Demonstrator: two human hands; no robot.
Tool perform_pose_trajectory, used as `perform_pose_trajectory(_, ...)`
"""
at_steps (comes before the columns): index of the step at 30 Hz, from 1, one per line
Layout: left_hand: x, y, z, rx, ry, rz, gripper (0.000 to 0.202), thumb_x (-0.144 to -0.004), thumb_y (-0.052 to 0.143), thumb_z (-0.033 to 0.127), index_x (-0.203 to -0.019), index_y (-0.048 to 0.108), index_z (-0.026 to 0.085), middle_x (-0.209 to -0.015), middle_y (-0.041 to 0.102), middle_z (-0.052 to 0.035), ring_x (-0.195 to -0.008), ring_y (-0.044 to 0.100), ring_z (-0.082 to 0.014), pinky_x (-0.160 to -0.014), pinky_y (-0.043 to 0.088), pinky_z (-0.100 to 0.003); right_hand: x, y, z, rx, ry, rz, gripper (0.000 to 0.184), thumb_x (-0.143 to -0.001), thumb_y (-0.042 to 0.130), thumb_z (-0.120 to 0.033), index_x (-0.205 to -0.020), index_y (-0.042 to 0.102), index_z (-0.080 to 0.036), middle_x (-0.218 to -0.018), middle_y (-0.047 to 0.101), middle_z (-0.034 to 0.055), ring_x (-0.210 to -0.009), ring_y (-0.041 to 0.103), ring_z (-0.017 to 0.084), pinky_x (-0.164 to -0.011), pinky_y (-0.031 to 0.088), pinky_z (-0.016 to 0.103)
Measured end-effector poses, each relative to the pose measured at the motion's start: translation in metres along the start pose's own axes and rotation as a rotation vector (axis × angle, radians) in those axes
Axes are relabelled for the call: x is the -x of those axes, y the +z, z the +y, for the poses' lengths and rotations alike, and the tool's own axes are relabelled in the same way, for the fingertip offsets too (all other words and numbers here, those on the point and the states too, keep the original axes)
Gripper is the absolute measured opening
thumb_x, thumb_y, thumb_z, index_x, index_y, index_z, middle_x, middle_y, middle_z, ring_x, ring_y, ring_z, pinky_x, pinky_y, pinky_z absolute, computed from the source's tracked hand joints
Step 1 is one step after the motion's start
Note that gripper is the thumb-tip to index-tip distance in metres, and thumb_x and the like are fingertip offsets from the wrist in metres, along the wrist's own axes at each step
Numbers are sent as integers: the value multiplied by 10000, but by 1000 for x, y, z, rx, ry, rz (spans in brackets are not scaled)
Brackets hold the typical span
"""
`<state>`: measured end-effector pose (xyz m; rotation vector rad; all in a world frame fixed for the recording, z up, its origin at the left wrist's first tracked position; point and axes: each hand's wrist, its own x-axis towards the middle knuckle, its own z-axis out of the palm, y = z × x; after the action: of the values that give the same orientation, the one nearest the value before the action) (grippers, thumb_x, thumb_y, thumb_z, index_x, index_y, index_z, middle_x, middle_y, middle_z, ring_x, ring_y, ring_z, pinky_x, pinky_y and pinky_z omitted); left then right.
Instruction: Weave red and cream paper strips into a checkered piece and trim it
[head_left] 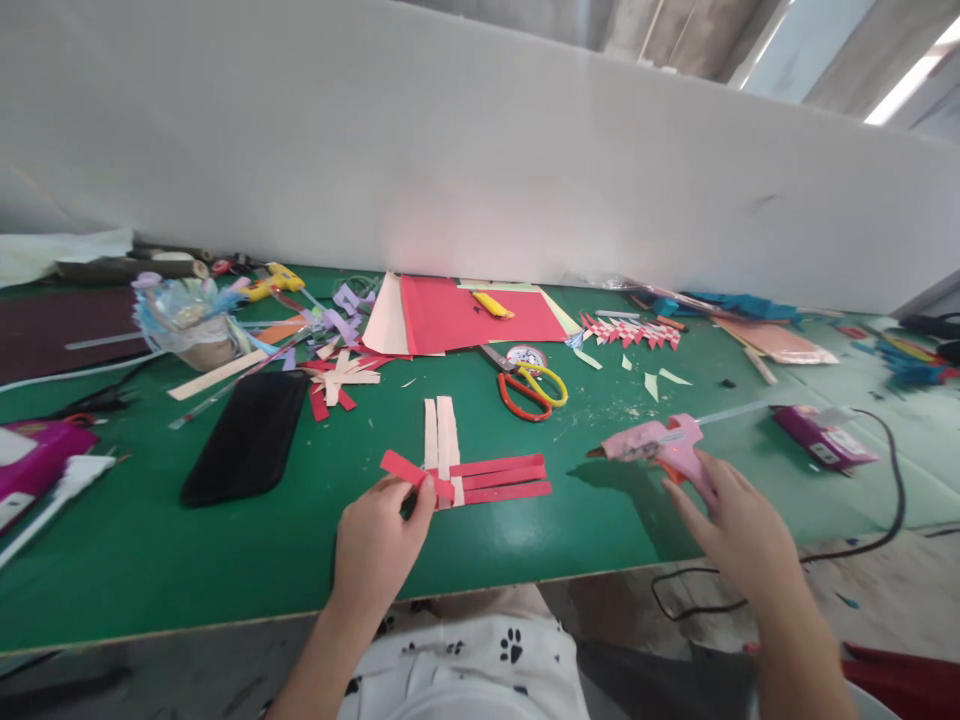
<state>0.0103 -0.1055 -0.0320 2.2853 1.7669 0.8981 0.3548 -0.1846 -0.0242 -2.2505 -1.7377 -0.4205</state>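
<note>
Green table (pixel 150 560), red sheet (pixel 450 315) at its back, red and cream strips (pixel 487 478) crossed near the front edge, pink glue gun (pixel 649 440) right of them, right hand (pixel 742 535) with grip round its handle, left hand (pixel 379 545) with grip pinching a red strip (pixel 401 468), purple box (pixel 821 435) with label too small to read

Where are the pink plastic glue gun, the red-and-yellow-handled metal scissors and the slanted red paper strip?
pink plastic glue gun (pixel 643 440): head view, on its barrel.
red-and-yellow-handled metal scissors (pixel 495 357): head view, on the blades.
slanted red paper strip (pixel 397 466): head view, left end.
</note>
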Motion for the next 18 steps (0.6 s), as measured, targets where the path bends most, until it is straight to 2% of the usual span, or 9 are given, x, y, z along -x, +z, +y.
perform_pose_trajectory(3,-1,-2,2,-25,-3,-11,411,-849,384,352,-497,498,174,-488,545,-13,-431,478,-123,-447,285,-221,-13,10,12,46,98,-14,492,-824,393,-583,-1044,524,-163,-876,632,100,-697,602,238,-508,390,285)
perform_pose_trajectory(6,-2,-4,5,-40,-16,-18,409,-837,383,352,-488,502,176,-464,522,-8,-411,453,-118,-431,268,-214,-23,20,10,168,150,-58,463,-831,373,-575,-920,557,-160,-748,619,88,-587,570,226,-464,348,279)
perform_pose_trajectory(8,-1,-4,5,-40,-24,-21,402,-836,383,351,-504,530,176,-460,518,-7,-406,452,-119,-426,264,-214,-26,21,-1,239,128,-60,440,-840,378,-538,-853,573,-144,-737,609,114,-631,575,251,-484,359,297)
perform_pose_trajectory(9,-1,-4,5,-38,-25,-23,399,-837,385,350,-516,549,177,-464,524,-8,-408,458,-122,-425,263,-215,-27,19,-11,271,126,-22,434,-842,391,-518,-849,580,-128,-776,608,145,-706,581,283,-519,380,322)
perform_pose_trajectory(11,0,-3,4,-34,-22,-29,389,-840,392,350,-549,587,179,-486,548,-15,-419,481,-131,-425,269,-222,-29,12,-34,257,163,97,420,-846,414,-475,-972,571,-107,-867,604,180,-823,567,330,-582,406,370)
perform_pose_trajectory(13,0,-2,3,-20,-7,-40,347,-835,412,353,-623,629,183,-561,607,-24,-470,530,-146,-440,302,-226,-30,2,-64,77,123,168,357,-853,427,-428,-1020,552,-138,-936,601,160,-903,552,318,-675,421,401)
perform_pose_trajectory(14,1,-3,4,-5,10,-46,316,-831,423,348,-673,645,188,-631,642,-28,-524,563,-155,-464,333,-226,-31,-3,-80,-76,43,137,320,-862,423,-405,-1031,542,-161,-931,606,127,-904,557,286,-725,421,400)
perform_pose_trajectory(16,1,-4,5,28,61,-64,254,-822,443,329,-756,656,206,-756,673,-24,-647,603,-170,-543,394,-231,-31,-11,-111,-415,-110,8,301,-876,411,-379,-1088,497,-185,-843,613,59,-816,579,209,-782,418,372)
perform_pose_trajectory(18,2,-5,6,45,117,-92,206,-804,472,322,-784,651,222,-790,668,-16,-712,605,-177,-603,421,-244,-31,-18,-137,-634,-237,-137,309,-885,398,-356,-1153,451,-212,-835,620,19,-811,586,166,-858,389,362)
